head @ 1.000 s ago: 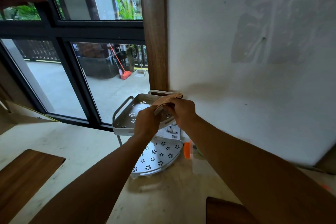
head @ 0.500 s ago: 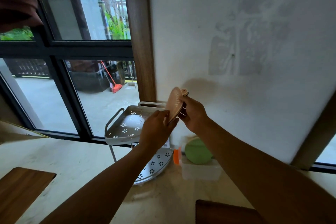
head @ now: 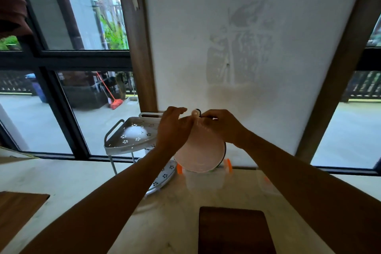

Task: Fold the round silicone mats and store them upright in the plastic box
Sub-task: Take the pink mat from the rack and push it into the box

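Observation:
A pale pink round silicone mat (head: 200,150) hangs flat and upright in front of the wall, its face toward me, with a small loop tab at the top. My left hand (head: 173,130) grips its upper left edge. My right hand (head: 222,126) pinches the upper right edge beside the tab. Below the mat stands a clear plastic box (head: 203,179) with orange clips on the counter. A sliver of green shows at the mat's lower rim, and the mat hides the box's inside.
A white two-tier corner rack (head: 132,136) with flower-shaped holes stands left of the box, by the window. A dark wooden board (head: 235,231) lies near me on the marble counter (head: 68,179), and another wooden board (head: 18,212) is at the left.
The pink mat came off the rack's top shelf, rose edge-on, and now faces me opened flat above the box. Both hands shifted right with it.

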Motion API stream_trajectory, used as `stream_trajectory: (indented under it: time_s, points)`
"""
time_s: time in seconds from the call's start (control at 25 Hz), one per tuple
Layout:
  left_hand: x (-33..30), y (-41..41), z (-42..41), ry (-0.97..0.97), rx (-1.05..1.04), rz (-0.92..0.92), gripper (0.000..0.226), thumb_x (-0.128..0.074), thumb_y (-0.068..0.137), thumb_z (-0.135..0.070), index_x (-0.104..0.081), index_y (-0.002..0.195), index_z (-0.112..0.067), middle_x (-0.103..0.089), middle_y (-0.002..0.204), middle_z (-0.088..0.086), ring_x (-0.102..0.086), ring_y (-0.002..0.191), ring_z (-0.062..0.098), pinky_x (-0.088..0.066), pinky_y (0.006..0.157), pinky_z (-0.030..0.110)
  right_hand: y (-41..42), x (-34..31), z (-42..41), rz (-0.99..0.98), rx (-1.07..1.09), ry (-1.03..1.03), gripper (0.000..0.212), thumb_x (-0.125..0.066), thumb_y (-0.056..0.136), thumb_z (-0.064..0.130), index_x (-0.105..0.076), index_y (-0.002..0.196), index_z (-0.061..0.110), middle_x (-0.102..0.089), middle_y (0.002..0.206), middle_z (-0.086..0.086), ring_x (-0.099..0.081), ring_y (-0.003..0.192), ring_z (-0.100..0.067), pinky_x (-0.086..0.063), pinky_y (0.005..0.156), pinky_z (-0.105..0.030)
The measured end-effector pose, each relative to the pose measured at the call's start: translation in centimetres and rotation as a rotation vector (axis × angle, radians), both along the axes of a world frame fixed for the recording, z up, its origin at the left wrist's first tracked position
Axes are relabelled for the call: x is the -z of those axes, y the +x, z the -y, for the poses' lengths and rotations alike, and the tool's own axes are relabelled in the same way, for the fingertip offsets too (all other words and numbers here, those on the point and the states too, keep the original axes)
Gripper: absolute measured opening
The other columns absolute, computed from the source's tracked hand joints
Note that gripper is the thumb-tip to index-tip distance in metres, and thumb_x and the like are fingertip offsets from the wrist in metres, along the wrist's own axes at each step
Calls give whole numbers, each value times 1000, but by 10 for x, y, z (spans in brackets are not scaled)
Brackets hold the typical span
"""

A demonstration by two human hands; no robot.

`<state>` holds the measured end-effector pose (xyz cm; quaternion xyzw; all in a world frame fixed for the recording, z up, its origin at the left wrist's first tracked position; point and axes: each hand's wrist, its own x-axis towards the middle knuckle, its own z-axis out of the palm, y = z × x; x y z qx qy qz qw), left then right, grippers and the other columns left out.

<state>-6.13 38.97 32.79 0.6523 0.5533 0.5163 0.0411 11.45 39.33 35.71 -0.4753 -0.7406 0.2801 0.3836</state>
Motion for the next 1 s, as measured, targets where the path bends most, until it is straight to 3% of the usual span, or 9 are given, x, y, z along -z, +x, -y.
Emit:
stream_trajectory:
  time_s: [0.16, 0.36, 0.48, 0.64, 0.76, 0.88, 1.0]
  points:
    - [-1, 19, 20, -96, 113, -180, 31, -54, 95, -40, -76, 93, -18, -75, 94, 3, -67, 85, 19, -46, 72, 30, 22, 17, 24, 9, 44, 70, 14, -65, 88, 29, -76, 94, 22, -72, 90, 5, -64, 85, -13, -46, 76, -28]
    - [6, 37, 35, -97, 165, -246, 34, -50, 98, -33, -75, 85, -15, -71, 79, 6, -62, 73, 21, -47, 68, 35, 38, 36, 38, -2, 164, 180, 12, -66, 86, 35, -76, 94, 32, -73, 88, 14, -62, 81, 1, -42, 73, -15]
    - [9, 46, 36, -80, 181, -239, 30, -52, 98, -33, -75, 90, -16, -68, 79, 8, -59, 72, 21, -45, 66, 33, 44, 40, 43, 84, 167, 275, 16, -62, 89, 39, -76, 96, 34, -73, 86, 12, -60, 78, -2, -41, 73, -19]
    - [7, 54, 32, -79, 172, -221, 25, -54, 98, -26, -77, 92, -17, -67, 78, 7, -56, 71, 17, -31, 63, 25, 50, 43, 43, 52, 163, 365, 21, -58, 89, 48, -74, 98, 38, -61, 69, 21, -57, 72, 2, -35, 66, -10]
    - [9, 58, 27, -83, 167, -212, 24, -55, 98, -22, -77, 94, -16, -73, 84, 8, -57, 74, 15, -29, 64, 20, 50, 46, 37, 24, 182, 354, 17, -61, 90, 42, -75, 99, 36, -66, 75, 15, -59, 73, -3, -44, 69, -22]
    - [10, 65, 19, -176, 166, -85, 21, -57, 96, -22, -75, 91, -13, -74, 87, 4, -62, 78, 16, -38, 70, 22, 53, 49, 28, 52, 146, 361, 18, -60, 90, 45, -72, 102, 39, -70, 81, 10, -60, 77, -5, -47, 71, -25]
    - [14, 65, 7, -230, 156, -71, 17, -57, 96, -24, -70, 91, -14, -67, 84, -2, -57, 76, 12, -37, 65, 18, 62, 54, 17, 96, 103, 346, 24, -58, 89, 42, -69, 110, 39, -72, 89, 10, -60, 81, -3, -44, 73, -16]
